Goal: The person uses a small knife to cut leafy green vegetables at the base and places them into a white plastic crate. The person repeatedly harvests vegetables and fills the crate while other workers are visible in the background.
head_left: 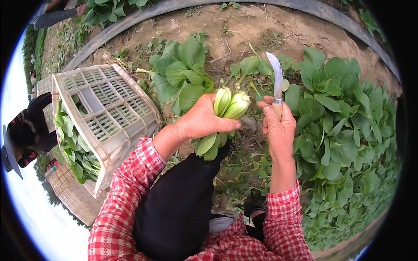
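My left hand (204,114) is closed around two cut bok choy heads (237,105), their pale bases up and their leaves hanging below my fist. In my right hand (279,125) I grip the wooden handle of a curved harvesting knife (277,71). Its blade points up and away from me, apart from the bok choy. Just beyond my left hand, a leafy bok choy plant (184,68) leans over the soil. Between it and the blade, a few loose leaves (249,65) lie on the ground.
To my left stands a white slatted plastic crate (107,98), tilted in view, with bok choy (76,146) inside. A dense bok choy bed (339,137) grows on my right. A dark hose (209,6) curves across the soil. Another person (27,130) is at the far left, near more crates (73,189).
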`<state>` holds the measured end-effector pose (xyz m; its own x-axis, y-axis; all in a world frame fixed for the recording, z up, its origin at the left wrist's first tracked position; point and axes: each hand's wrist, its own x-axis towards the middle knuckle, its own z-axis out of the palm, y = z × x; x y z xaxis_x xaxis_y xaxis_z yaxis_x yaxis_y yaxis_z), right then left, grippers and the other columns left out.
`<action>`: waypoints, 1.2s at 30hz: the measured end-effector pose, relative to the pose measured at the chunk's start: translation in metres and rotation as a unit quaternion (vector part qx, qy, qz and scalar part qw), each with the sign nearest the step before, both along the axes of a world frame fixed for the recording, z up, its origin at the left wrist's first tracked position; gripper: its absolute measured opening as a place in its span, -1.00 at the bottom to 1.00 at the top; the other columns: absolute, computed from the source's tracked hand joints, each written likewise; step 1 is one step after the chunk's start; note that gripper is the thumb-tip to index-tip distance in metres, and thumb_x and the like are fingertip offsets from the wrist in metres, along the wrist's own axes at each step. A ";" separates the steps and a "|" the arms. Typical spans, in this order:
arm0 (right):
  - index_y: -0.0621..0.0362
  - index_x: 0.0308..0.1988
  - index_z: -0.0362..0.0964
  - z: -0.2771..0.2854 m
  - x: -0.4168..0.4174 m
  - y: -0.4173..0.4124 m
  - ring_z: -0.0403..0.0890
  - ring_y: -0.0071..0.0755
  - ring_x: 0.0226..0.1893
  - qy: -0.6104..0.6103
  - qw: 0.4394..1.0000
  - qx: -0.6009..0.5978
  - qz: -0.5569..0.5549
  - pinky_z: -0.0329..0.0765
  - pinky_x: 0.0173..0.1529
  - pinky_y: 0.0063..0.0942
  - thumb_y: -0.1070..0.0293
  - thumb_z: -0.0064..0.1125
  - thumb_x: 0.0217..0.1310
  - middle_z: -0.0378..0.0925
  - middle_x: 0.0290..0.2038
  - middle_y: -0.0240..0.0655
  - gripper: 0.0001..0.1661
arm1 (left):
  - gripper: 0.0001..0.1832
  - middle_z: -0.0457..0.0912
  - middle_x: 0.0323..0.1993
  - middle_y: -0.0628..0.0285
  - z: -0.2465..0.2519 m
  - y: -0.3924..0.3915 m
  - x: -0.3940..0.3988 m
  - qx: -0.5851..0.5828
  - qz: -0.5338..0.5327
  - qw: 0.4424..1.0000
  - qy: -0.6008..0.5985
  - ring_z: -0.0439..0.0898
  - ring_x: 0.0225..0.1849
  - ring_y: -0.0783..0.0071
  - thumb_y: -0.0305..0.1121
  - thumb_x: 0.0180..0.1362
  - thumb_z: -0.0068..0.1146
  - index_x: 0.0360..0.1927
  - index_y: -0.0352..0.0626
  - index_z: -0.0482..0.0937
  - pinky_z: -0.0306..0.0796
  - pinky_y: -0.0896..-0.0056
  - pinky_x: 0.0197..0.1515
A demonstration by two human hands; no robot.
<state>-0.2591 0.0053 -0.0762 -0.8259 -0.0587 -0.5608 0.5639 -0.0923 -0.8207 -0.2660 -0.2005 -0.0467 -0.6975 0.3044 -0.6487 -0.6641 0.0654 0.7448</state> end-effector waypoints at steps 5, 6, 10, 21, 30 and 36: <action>0.19 0.01 0.39 -0.042 0.012 -0.020 0.60 0.02 -0.30 0.104 0.957 0.199 0.184 0.49 -0.19 -0.21 0.26 0.08 0.29 0.58 -0.32 -0.05 -0.65 | -0.59 0.55 -0.11 0.17 -0.023 -0.028 0.000 -0.339 -0.210 0.899 0.183 0.58 -0.25 0.44 -0.44 -0.16 0.38 -0.15 -0.23 0.58 0.48 0.43 -0.14; 0.16 0.01 0.41 -0.047 0.014 -0.029 0.58 0.13 -0.24 0.076 0.962 0.182 0.191 0.49 -0.15 -0.17 0.28 0.13 0.23 0.57 -0.28 -0.01 -0.64 | -0.57 0.52 0.00 0.05 -0.033 -0.033 0.008 -0.406 -0.259 0.844 0.234 0.62 -0.24 0.31 -0.42 -0.19 0.37 -0.16 -0.23 0.57 0.51 0.36 -0.12; 0.14 -0.01 0.46 -0.073 0.018 -0.045 0.60 0.09 -0.23 0.105 0.948 0.201 0.221 0.51 -0.13 -0.18 0.29 0.21 0.14 0.58 -0.26 0.00 -0.60 | -0.68 0.32 0.25 -0.16 -0.054 -0.037 0.020 -0.534 -0.364 0.735 0.205 0.64 -0.14 0.02 -0.46 -0.14 0.18 -0.21 -0.23 0.54 0.54 0.21 -0.09; 0.17 0.01 0.50 -0.095 0.021 -0.051 0.65 -0.17 -0.28 -0.058 0.970 0.120 0.202 0.52 -0.10 -0.34 0.32 0.27 0.10 0.63 -0.28 -0.06 -0.56 | -0.50 0.47 0.16 0.22 -0.079 -0.074 0.046 -0.516 -0.262 0.766 0.279 0.63 -0.14 0.15 -0.46 -0.24 0.35 -0.10 -0.14 0.52 0.55 0.23 -0.10; 0.17 0.04 0.49 -0.104 0.032 -0.058 0.65 -0.29 -0.31 -0.045 0.982 0.089 0.163 0.52 -0.12 -0.40 0.33 0.27 0.12 0.64 -0.28 -0.10 -0.55 | -0.48 0.49 0.14 0.23 -0.080 -0.074 0.043 -0.510 -0.255 0.771 0.284 0.61 -0.09 0.17 -0.42 -0.23 0.39 -0.09 -0.14 0.51 0.54 0.24 -0.06; 0.15 0.04 0.49 -0.108 0.036 -0.061 0.64 -0.22 -0.33 -0.046 0.982 0.095 0.154 0.52 -0.13 -0.38 0.31 0.27 0.12 0.63 -0.29 -0.10 -0.55 | -0.49 0.51 0.12 0.20 -0.079 -0.076 0.045 -0.513 -0.250 0.775 0.272 0.60 -0.06 0.15 -0.44 -0.23 0.37 -0.09 -0.12 0.52 0.53 0.22 -0.04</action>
<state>-0.2231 -0.0561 -0.1845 -0.7301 -0.1858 -0.6576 0.6139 0.2442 -0.7506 -0.2211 -0.2761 -0.1261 -0.9135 0.1442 -0.3804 0.0295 0.9561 0.2917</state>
